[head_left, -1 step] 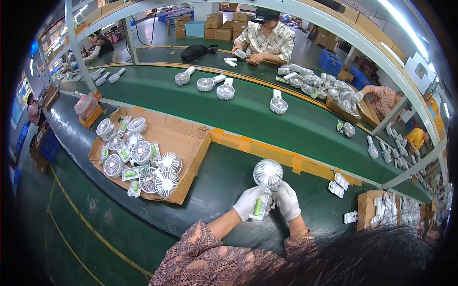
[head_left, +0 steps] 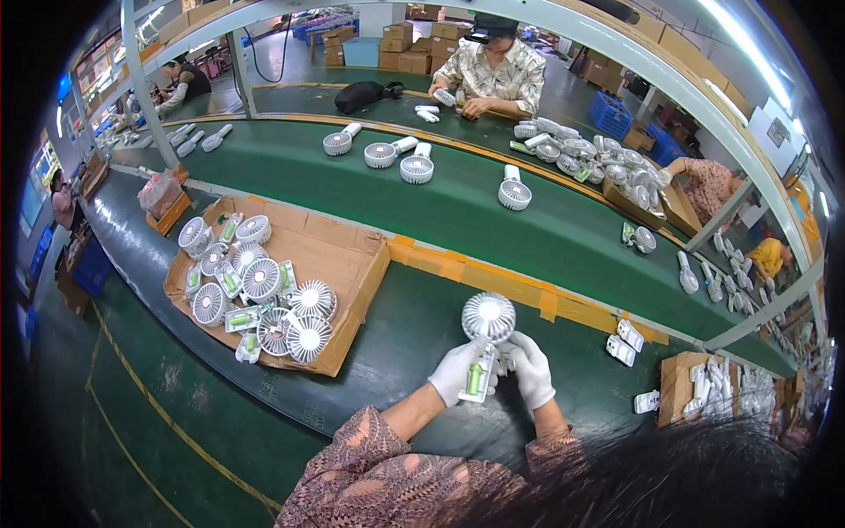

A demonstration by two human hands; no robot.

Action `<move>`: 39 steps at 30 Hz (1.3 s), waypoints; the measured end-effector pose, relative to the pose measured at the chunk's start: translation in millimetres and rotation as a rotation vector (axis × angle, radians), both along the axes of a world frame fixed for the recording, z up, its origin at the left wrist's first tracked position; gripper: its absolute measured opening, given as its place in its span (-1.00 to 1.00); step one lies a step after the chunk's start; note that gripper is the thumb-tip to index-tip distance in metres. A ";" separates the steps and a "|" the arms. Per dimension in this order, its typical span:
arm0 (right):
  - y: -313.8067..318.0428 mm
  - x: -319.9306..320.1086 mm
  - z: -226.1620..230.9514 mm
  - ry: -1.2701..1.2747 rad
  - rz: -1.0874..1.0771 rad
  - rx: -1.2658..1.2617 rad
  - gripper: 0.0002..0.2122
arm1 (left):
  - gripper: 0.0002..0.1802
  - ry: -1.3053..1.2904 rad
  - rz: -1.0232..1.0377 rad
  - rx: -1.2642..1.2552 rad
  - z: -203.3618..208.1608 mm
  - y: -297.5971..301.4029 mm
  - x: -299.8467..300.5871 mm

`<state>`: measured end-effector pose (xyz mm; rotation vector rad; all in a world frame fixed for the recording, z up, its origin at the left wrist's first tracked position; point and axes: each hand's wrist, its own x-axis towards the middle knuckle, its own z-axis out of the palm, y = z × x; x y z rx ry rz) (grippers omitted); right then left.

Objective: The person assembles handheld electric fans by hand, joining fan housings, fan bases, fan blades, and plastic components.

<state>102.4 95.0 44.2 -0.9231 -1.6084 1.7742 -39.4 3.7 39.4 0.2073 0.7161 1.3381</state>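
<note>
Both my hands wear white gloves and are at a white handheld fan (head_left: 488, 318) over the table. Its round ribbed head points away from me, and its handle is open, with a green battery (head_left: 476, 379) showing inside. My left hand (head_left: 453, 373) is closed round the left side of the handle. On the other side, my right hand (head_left: 530, 370) has its fingers bent in against the handle just below the head; its fingertips are partly hidden. Left of my hands stands a shallow cardboard box (head_left: 356, 304) with several similar fans, some with green batteries showing.
White handle covers (head_left: 620, 350) lie on the table at right, near a carton of white parts (head_left: 682, 387). Beyond the taped edge (head_left: 493, 280) runs a green conveyor belt (head_left: 290, 172) with several fans on it. A co-worker (head_left: 493, 66) sits across it. Metal posts (head_left: 150, 97) frame the line.
The fan has shifted slightly left and turned a little in my hands, so its battery side faces me more squarely. My right hand has moved slightly left with it.
</note>
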 end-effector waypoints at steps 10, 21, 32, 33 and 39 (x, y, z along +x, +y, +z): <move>-24.5 -7.3 30.6 -0.267 0.089 1.098 -0.76 | -0.63 0.080 0.064 -0.064 -13.5 1.0 0.1; -26.6 -10.6 23.7 -0.205 0.139 1.118 -0.75 | -0.77 -0.100 0.043 -0.032 -32.8 1.8 4.3; -8.7 -9.8 2.2 -0.259 0.019 0.501 -0.77 | -0.66 -0.267 0.002 0.022 -38.5 0.9 5.1; -8.3 -10.6 4.8 -0.297 0.052 0.548 -0.77 | -0.56 -0.283 0.003 0.029 -36.5 1.0 3.7; -12.3 -13.3 9.9 -0.351 0.048 0.744 -0.77 | -0.49 -0.075 0.017 -0.070 -30.8 1.3 5.4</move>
